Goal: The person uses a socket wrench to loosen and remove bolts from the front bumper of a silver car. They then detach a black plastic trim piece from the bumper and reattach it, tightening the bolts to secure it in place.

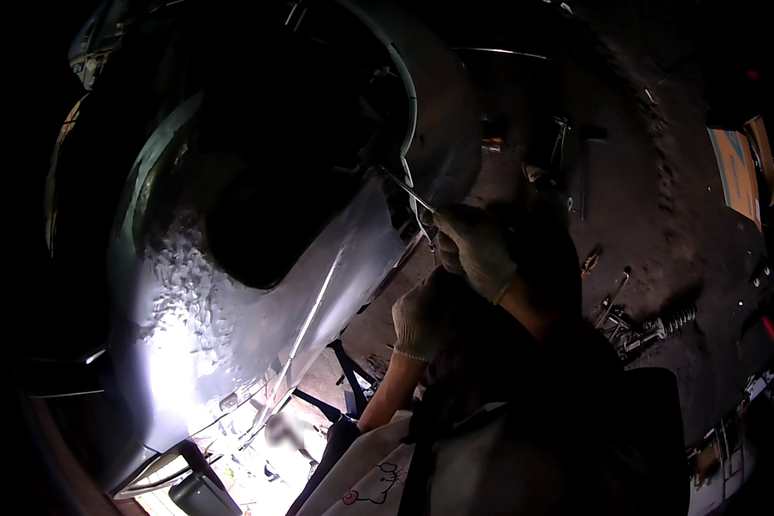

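My right hand (pixel 477 254), in a pale knitted glove, is closed around a slim metal-shafted tool (pixel 411 191), whose handle is hidden in the fist. Its tip points up and left at the pale curved edge (pixel 410 163) of a grey car body panel, by a dark opening. Below and to the left is my left hand (pixel 417 320), gloved the same way. Its fingers fade into shadow, so their pose and any grip are hidden. Brightly lit, the car panel (pixel 305 279) spreads left of both hands, with a rough, rippled patch (pixel 185 284) farther left.
On the dark floor at right lie a coil-spring strut (pixel 675 322) and several scattered tools. An orange-brown cardboard box (pixel 733 176) stands at the far right. Dark stand legs (pixel 348 374) are below the panel, and a dark grey housing (pixel 202 490) is at lower left.
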A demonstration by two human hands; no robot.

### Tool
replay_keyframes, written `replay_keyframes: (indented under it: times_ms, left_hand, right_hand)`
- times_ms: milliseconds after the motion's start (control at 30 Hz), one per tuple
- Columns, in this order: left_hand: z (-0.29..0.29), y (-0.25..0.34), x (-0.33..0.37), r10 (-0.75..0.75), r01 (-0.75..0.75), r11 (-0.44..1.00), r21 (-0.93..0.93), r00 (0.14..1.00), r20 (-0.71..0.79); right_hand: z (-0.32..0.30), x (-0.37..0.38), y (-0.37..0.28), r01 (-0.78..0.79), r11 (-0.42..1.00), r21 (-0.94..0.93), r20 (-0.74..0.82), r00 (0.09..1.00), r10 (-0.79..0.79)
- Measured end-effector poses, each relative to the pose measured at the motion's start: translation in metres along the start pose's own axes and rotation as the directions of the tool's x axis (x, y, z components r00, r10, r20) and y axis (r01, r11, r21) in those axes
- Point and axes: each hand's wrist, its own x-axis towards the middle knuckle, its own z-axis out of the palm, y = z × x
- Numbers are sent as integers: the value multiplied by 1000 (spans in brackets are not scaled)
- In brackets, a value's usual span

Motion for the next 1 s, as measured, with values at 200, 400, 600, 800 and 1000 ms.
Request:
replay_keyframes:
  times_ms: [200, 400, 600, 800, 1000]
  left_hand:
    - [60, -53, 17, -10, 24, 929, -368, 999, 41]
    - [35, -23, 46, 407, -402, 896, 190, 913, 17]
    - [-137, 50, 76, 387, -399, 907, 138, 916, 106]
    - [-138, 39, 220, 288, -78, 685, 725, 942, -170]
    - [-118, -108, 338, -279, -638, -551, 537, 748, 603]
  right_hand:
    - [5, 4, 1, 421, 239, -875, 215, 780, -587]
    - [5, -6, -9, 323, 292, -900, 193, 897, -397]
    - [1, 0, -1, 332, 504, -798, 142, 915, -378]
    - [5, -4, 5, 280, 596, -753, 59, 930, -363]
    - [-4, -1, 1, 332, 545, -770, 148, 923, -354]
